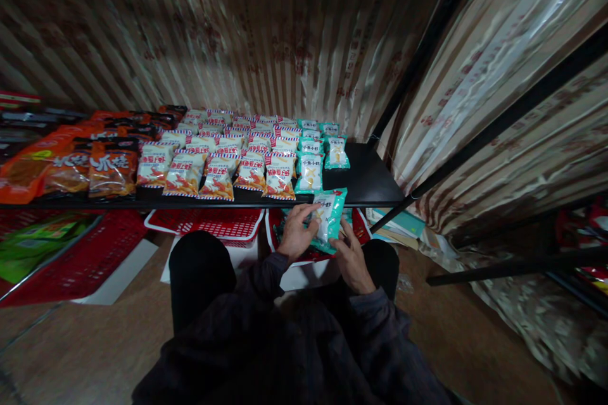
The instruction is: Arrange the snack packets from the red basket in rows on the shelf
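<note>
Between my two hands is a teal-and-white snack bag (327, 218), held tilted just in front of the shelf edge. My left hand (298, 231) grips its left side, thumb and fingers on the bag. At its lower right edge, my right hand (352, 256) pinches the bag. Below it stands a red basket (363, 228) with more teal bags inside, partly hidden by my hands. On the black shelf (368, 180), matching teal bags (310, 174) stand in two columns, the right one shorter.
Left of the teal bags are rows of white-and-red snack bags (183, 174), then orange packets (113, 168). Under the shelf are another red basket (204, 223) and one with green packets (42, 243). A black metal post (403, 209) rises at the shelf's right end, before striped sheeting (285, 31).
</note>
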The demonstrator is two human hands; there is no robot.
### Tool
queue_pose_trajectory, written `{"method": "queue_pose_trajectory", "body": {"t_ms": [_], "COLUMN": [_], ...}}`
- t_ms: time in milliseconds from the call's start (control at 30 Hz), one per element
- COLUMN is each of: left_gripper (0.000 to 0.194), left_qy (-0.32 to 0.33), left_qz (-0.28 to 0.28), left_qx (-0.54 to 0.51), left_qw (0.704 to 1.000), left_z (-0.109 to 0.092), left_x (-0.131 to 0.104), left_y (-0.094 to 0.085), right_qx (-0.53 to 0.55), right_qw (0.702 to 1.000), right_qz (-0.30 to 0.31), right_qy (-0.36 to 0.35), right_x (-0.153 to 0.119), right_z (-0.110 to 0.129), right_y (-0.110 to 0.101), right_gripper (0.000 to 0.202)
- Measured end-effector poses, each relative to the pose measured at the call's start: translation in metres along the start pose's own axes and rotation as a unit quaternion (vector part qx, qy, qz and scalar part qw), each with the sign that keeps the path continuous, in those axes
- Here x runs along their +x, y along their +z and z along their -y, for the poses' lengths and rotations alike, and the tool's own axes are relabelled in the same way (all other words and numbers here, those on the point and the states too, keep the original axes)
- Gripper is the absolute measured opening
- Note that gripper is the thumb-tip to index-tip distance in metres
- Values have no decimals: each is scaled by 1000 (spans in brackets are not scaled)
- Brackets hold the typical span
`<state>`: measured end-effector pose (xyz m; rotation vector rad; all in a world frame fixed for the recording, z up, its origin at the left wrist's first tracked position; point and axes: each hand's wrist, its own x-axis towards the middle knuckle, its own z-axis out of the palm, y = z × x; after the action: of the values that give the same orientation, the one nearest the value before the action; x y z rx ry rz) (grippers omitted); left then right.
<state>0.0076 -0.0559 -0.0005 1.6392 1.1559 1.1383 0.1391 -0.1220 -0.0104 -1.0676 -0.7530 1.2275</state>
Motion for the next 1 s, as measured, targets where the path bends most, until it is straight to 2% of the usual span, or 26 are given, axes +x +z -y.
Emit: {"method": "queue_pose_trajectory", "body": {"t_ms": [167, 300, 467, 633, 767, 933, 1000], "left_gripper": [41, 42, 49, 56, 53, 51, 51], "left_qy": [-20, -35, -64, -89, -55, 0, 16], "left_qz": [20, 35, 65, 106, 85, 63, 55], "left_qx": [-30, -83, -148, -134, -96, -36, -13], "left_qw": [999, 995, 985, 981, 990, 997, 998], "left_z": [1, 2, 2, 2, 0, -7, -9], "left_x": [-3, -4, -4, -2, 1, 10, 14], "left_y": [4, 8, 8, 6, 10, 20, 27], "right_qx": [86, 125, 132, 124, 85, 24, 18], "right_qw": [995, 989, 987, 988, 991, 997, 997], "right_qz": [-53, -65, -70, -76, -89, -67, -78], "right_qy": [23, 52, 57, 47, 54, 16, 5], "right_x": [5, 7, 10, 16, 22, 34, 40], "right_z": [-1, 1, 4, 2, -1, -3, -4], "right_y": [-2, -4, -8, -19, -27, -36, -40], "right_gripper": [59, 55, 47, 45, 49, 57, 61]}}
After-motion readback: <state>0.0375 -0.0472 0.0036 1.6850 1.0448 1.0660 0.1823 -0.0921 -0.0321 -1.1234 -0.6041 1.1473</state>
